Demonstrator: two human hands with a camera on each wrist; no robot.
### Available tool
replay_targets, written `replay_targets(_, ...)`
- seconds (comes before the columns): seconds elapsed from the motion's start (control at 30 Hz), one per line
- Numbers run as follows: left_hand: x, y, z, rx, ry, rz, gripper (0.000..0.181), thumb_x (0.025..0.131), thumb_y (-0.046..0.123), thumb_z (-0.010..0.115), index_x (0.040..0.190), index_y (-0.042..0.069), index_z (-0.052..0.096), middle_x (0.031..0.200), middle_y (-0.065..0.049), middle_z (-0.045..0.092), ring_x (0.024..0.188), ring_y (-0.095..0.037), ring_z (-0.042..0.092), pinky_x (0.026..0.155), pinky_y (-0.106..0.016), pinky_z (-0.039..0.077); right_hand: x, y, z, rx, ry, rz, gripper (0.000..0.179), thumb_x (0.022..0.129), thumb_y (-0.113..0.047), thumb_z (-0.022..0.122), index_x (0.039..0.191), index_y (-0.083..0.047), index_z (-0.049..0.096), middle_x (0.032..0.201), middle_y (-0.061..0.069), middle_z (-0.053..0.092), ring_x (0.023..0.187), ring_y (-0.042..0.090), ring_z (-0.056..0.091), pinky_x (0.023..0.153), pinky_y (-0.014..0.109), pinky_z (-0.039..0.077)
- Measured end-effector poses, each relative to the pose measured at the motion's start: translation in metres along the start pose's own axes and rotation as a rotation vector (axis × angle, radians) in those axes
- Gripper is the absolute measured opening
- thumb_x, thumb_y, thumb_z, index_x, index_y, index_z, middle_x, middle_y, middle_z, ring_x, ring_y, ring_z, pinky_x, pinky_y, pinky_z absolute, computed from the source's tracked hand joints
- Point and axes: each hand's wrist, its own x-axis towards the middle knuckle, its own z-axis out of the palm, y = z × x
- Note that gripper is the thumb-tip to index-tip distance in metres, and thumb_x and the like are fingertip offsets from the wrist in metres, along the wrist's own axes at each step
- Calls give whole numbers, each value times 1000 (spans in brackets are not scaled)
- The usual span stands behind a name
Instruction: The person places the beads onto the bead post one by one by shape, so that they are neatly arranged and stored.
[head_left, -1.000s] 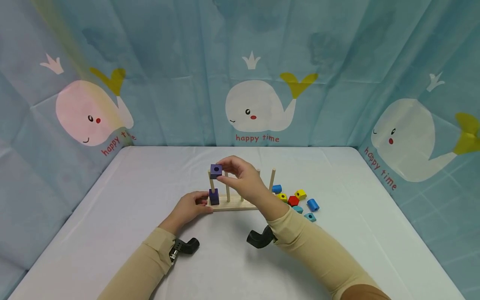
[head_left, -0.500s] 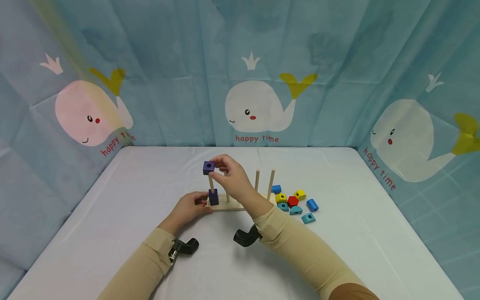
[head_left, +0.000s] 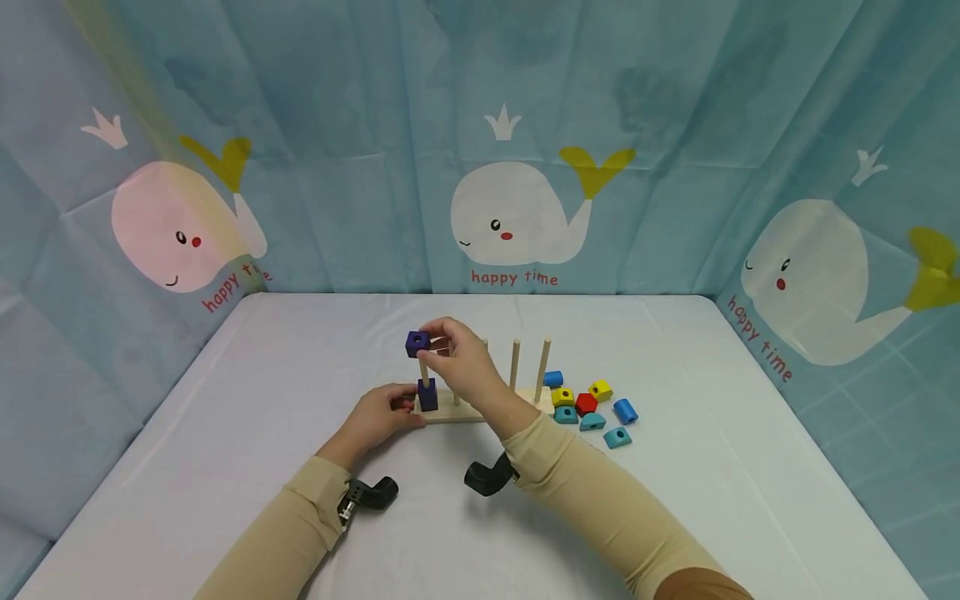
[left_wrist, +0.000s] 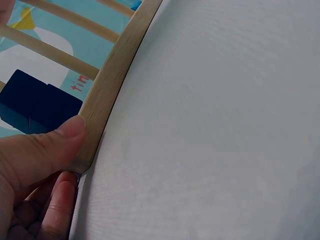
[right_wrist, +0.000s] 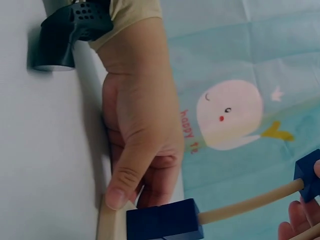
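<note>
My right hand pinches a dark purple-blue block with a hole between thumb and fingers at the top of the leftmost peg. In the right wrist view, the tip of that peg meets the underside of the held block. Two matching blocks sit stacked at the foot of the same peg. My left hand grips the left end of the wooden peg stand, its thumb on the base beside the stack. The other pegs carry no blocks; my right hand partly hides some of them.
Several loose blocks lie on the white table right of the stand: yellow, red, blue and teal. A black wrist camera hangs below the right wrist. A whale-printed curtain borders the table.
My right hand has carried the block left to above the leftmost peg, then lowered it slightly onto the peg's tip. My left hand stays on the stand.
</note>
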Motion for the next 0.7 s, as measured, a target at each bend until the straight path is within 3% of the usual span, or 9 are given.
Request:
replay_targets(0.17, 0, 1, 0, -1, 1, -5, 57, 70, 25, 79, 122, 10, 60, 101, -2, 63, 91, -15, 56, 83, -37, 44, -3, 6, 3, -30, 18, 13, 26, 86, -13, 64, 111, -12, 57, 104, 2, 57, 92, 15, 57, 81, 28, 47)
replay_targets(0.37, 1, 0, -1, 0, -6, -1, 60, 70, 27, 80, 122, 8, 59, 101, -3, 64, 92, -15, 57, 82, -37, 45, -6, 15, 9, 32, 66, 36, 57, 83, -8, 67, 132, -13, 37, 104, 6, 58, 95, 18, 58, 86, 31, 46)
replay_targets(0.47, 1, 0, -1, -8, -4, -1, 60, 70, 27, 80, 122, 7, 59, 101, -3, 64, 92, -16, 57, 82, -36, 45, -8, 22, 12, 51, 82, 38, 65, 82, -6, 67, 136, -10, 31, 104, 8, 58, 95, 20, 59, 87, 31, 46)
replay_targets(0.57, 1, 0, 0, -7, -1, 4, 60, 69, 27, 80, 122, 7, 59, 99, -3, 64, 91, -15, 57, 81, -36, 45, -10, 26, 15, 33, 86, 57, 61, 83, -7, 67, 133, -7, 34, 104, 8, 59, 96, 20, 60, 86, 32, 46)
replay_targets(0.7, 1, -1, -1, 3, -2, 11, 62, 69, 28, 80, 122, 6, 58, 98, -2, 64, 91, -15, 58, 80, -35, 46, -13, 33, 19, -10, 86, 96, 42, 83, -10, 67, 121, -8, 49, 104, 6, 61, 100, 20, 59, 87, 34, 45)
